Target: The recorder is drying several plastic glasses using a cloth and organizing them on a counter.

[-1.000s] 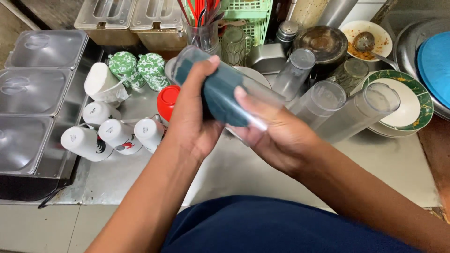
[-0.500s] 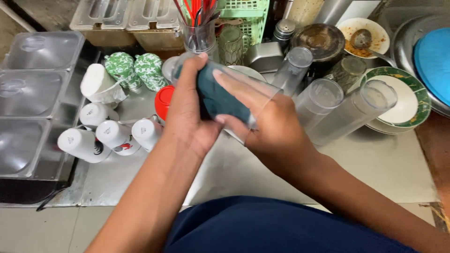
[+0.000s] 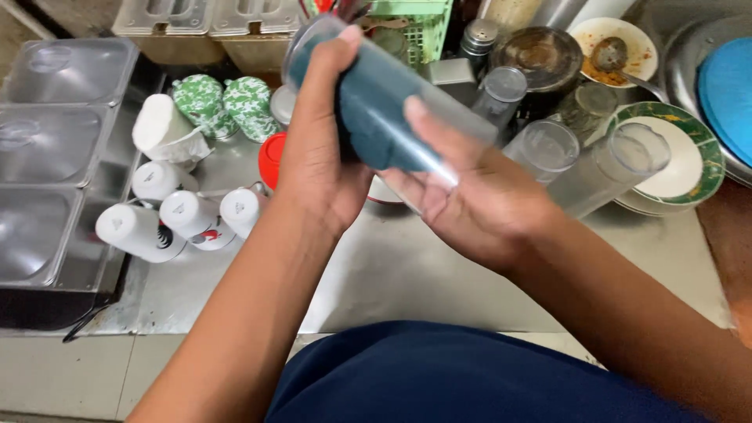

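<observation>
Tumblers (image 3: 595, 168), perhaps wet, beside glass (image 3: 407, 110)

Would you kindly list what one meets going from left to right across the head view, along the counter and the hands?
Clear lidded metal trays → white cups lying on their sides → left hand → clear tumbler with dark cloth inside → right hand → empty clear tumblers → green-rimmed plate.

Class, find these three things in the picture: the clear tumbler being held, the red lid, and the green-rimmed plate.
clear tumbler (image 3: 384, 102), head view, on its side wall.
red lid (image 3: 271, 160), head view, on its top face.
green-rimmed plate (image 3: 705, 168), head view, on its right rim.
</observation>
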